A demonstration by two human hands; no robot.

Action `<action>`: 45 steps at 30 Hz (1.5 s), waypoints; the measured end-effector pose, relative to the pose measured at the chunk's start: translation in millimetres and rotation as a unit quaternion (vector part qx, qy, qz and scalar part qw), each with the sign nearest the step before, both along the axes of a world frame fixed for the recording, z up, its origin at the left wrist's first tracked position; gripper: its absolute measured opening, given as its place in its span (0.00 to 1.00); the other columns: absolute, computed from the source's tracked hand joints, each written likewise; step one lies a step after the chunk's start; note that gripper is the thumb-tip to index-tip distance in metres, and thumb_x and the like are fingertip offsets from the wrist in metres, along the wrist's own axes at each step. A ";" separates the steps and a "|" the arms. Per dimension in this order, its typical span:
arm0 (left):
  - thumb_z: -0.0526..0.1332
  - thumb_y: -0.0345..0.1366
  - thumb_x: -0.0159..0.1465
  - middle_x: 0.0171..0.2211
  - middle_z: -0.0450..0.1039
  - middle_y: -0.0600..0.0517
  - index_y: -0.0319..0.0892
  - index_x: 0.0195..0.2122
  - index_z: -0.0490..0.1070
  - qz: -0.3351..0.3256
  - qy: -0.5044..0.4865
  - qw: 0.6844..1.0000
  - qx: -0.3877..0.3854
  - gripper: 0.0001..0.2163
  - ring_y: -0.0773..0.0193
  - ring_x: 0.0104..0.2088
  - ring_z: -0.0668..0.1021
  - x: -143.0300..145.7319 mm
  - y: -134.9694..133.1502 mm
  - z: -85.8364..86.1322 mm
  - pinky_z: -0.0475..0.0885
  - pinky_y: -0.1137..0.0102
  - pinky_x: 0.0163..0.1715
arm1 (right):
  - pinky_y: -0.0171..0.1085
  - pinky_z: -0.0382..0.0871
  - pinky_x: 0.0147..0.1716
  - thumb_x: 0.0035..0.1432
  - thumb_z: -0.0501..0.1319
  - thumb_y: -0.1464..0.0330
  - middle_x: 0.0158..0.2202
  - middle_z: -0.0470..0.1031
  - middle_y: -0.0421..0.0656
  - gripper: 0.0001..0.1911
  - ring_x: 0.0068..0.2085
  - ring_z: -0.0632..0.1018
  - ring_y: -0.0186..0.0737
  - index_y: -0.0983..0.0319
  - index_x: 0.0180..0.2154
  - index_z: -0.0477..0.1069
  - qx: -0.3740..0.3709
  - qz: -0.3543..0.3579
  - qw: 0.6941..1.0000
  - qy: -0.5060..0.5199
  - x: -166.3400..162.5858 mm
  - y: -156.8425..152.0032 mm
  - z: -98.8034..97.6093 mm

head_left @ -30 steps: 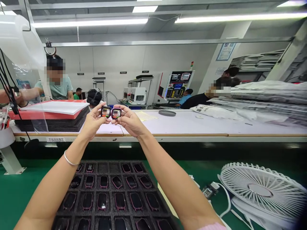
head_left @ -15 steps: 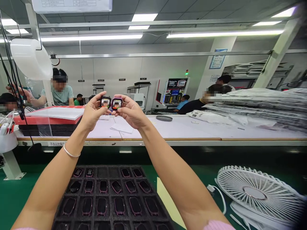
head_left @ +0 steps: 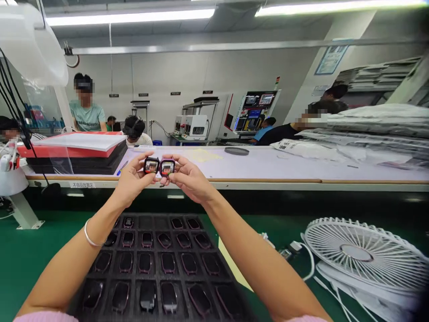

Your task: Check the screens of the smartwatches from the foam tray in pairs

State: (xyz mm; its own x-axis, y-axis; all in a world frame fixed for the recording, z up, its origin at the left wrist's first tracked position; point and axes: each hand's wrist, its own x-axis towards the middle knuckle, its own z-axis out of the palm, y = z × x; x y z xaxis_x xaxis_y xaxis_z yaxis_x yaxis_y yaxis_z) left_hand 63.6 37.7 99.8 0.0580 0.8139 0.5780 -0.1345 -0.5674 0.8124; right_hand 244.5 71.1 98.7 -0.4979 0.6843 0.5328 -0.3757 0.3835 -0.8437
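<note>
My left hand pinches a small watch body with a lit screen. My right hand pinches a second lit watch body. Both are held side by side at arm's length, screens facing me. Below my arms lies a black foam tray on the green mat. Its pockets hold several dark watch bodies with pink rims. A thin bangle circles my left wrist.
A white desk fan lies flat at the right with white cables. A long white bench runs across, with stacked black and red trays at left and bagged stock at right. Several people work beyond it.
Both hands lowered slightly with the two watch bodies, still side by side. My view tilted down, so the foam tray shows more fully.
</note>
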 end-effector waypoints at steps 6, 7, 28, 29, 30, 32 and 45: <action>0.69 0.29 0.52 0.39 0.76 0.51 0.41 0.55 0.68 -0.010 0.013 0.987 -0.160 0.27 0.68 0.28 0.81 -4.8 -24.9 -79.7 0.78 0.71 0.33 | 0.38 0.74 0.34 0.49 0.64 0.76 0.35 0.76 0.39 0.24 0.31 0.79 0.35 0.59 0.49 0.68 -0.140 0.031 0.990 -0.012 1.2 -16.4 -90.3; 0.69 0.30 0.53 0.38 0.76 0.51 0.40 0.55 0.68 -0.010 0.013 0.984 -0.177 0.27 0.68 0.28 0.81 -5.0 -26.5 -88.5 0.78 0.71 0.32 | 0.38 0.74 0.34 0.49 0.64 0.76 0.35 0.76 0.39 0.24 0.31 0.80 0.35 0.59 0.50 0.68 -0.156 0.035 0.987 -0.013 1.5 -18.4 -100.3; 0.68 0.36 0.57 0.35 0.77 0.52 0.41 0.51 0.72 -0.001 0.012 0.966 -0.257 0.20 0.65 0.25 0.82 -2.9 -24.7 -142.7 0.80 0.69 0.29 | 0.35 0.72 0.30 0.56 0.67 0.68 0.32 0.77 0.38 0.17 0.29 0.80 0.35 0.60 0.48 0.69 -0.234 0.036 0.971 -0.027 5.2 -17.9 -157.7; 0.68 0.37 0.57 0.35 0.77 0.51 0.41 0.50 0.72 0.000 0.012 0.966 -0.260 0.19 0.65 0.25 0.82 -3.0 -24.1 -143.7 0.80 0.68 0.29 | 0.34 0.72 0.29 0.57 0.67 0.67 0.32 0.77 0.38 0.17 0.28 0.79 0.34 0.60 0.47 0.69 -0.234 0.032 0.971 -0.031 4.9 -17.4 -158.7; 0.69 0.38 0.57 0.36 0.78 0.51 0.41 0.50 0.72 0.000 0.011 0.965 -0.262 0.19 0.65 0.25 0.82 -3.1 -23.5 -144.5 0.80 0.68 0.29 | 0.34 0.71 0.28 0.57 0.67 0.66 0.31 0.76 0.38 0.16 0.28 0.79 0.34 0.60 0.47 0.69 -0.232 0.028 0.972 -0.034 4.6 -16.9 -159.6; 0.69 0.39 0.57 0.36 0.78 0.51 0.41 0.50 0.72 -0.001 0.009 0.964 -0.264 0.20 0.64 0.25 0.82 -3.1 -22.8 -146.0 0.80 0.68 0.29 | 0.34 0.71 0.28 0.57 0.68 0.65 0.31 0.76 0.38 0.16 0.27 0.79 0.33 0.60 0.47 0.69 -0.230 0.024 0.972 -0.035 4.5 -16.3 -161.4; 0.69 0.33 0.54 0.36 0.77 0.53 0.43 0.53 0.69 0.008 -0.076 0.936 -0.343 0.24 0.66 0.29 0.82 -7.5 -18.2 -159.3 0.78 0.70 0.33 | 0.35 0.74 0.31 0.52 0.67 0.73 0.40 0.81 0.44 0.18 0.30 0.82 0.37 0.59 0.47 0.71 -0.380 0.006 0.925 0.010 3.3 -10.7 -182.4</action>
